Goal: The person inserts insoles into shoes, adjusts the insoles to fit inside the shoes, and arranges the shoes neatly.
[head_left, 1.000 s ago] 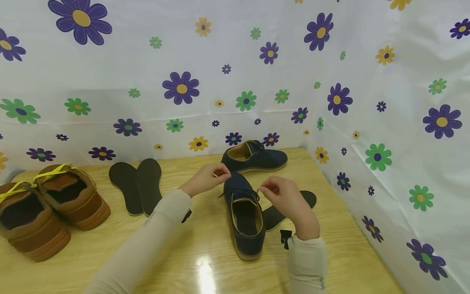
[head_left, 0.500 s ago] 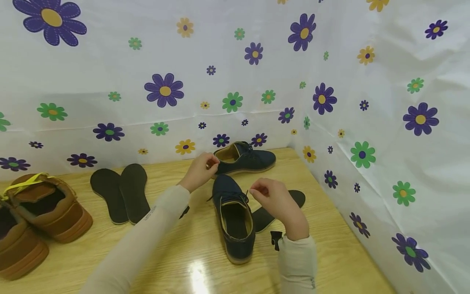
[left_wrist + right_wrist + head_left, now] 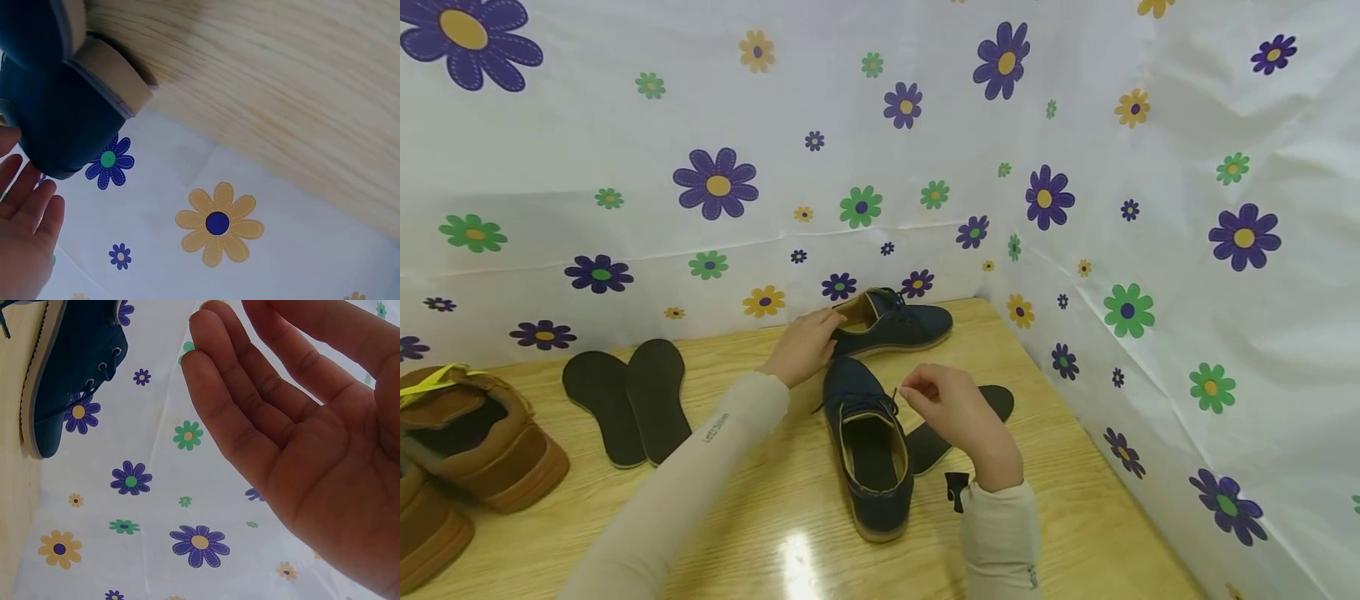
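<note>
My left hand (image 3: 801,346) is at the heel of a dark navy lace-up shoe (image 3: 902,329) at the back of the table, fingertips right at its collar. In the left wrist view, its fingers (image 3: 34,203) lie extended beside the heel (image 3: 59,119). A second navy shoe (image 3: 853,385) stands in front, heel toward me, with a dark insole (image 3: 875,458) inside. Beside its laces hovers my right hand (image 3: 955,412), fingers loosely bent and nothing seen between them. Under that hand, a loose black insole (image 3: 927,446) lies partly hidden.
Two black insoles (image 3: 655,396) lie overlapping at left. Brown shoes (image 3: 497,446) with yellow laces (image 3: 433,381) stand farther left, cut off by the frame. A flower-print sheet (image 3: 760,108) closes off the back and right of the wooden table (image 3: 737,525). A black buckle (image 3: 957,490) hangs at the right sleeve.
My left hand has left the front shoe's toe and reached the back shoe's heel, its fingers unbending from a pinch. The right hand stays beside the laces. The view has turned right.
</note>
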Demonstrator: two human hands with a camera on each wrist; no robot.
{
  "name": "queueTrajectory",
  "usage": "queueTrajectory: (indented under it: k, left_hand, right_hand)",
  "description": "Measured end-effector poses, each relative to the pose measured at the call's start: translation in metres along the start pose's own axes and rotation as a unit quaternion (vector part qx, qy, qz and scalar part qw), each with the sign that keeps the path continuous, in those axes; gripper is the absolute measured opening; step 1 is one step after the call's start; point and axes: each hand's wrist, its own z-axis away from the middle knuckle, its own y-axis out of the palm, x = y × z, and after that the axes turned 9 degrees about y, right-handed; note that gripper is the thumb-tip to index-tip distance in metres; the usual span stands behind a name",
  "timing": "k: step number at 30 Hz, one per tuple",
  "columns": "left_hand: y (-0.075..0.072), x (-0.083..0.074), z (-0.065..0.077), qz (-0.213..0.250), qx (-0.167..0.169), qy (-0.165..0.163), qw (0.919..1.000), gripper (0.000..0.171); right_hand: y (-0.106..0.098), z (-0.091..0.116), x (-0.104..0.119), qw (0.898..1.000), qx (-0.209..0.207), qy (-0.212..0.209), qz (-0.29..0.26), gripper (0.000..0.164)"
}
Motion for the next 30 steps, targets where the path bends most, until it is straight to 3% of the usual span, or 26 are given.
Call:
queueTrajectory:
  k: [6, 11, 30]
  left_hand:
    - [0.001, 0.0, 0.002, -0.027, 0.015, 0.019, 0.9993, 0.031]
    - [0.002, 0.0, 0.003, -0.045, 0.005, 0.03, 0.9985, 0.028]
    - [0.001, 0.011, 0.013, -0.089, -0.015, 0.025, 0.9956, 0.023]
  right_hand:
    - [0.0, 0.001, 0.001, 1.0, 0.006, -0.006, 0.001, 0.013]
    - [0.0, 0.0, 0.002, 1.0, 0.01, -0.017, 0.007, 0.013]
    - [0.0, 0.0, 0.003, 1.0, 0.005, 0.012, 0.016, 0.01]
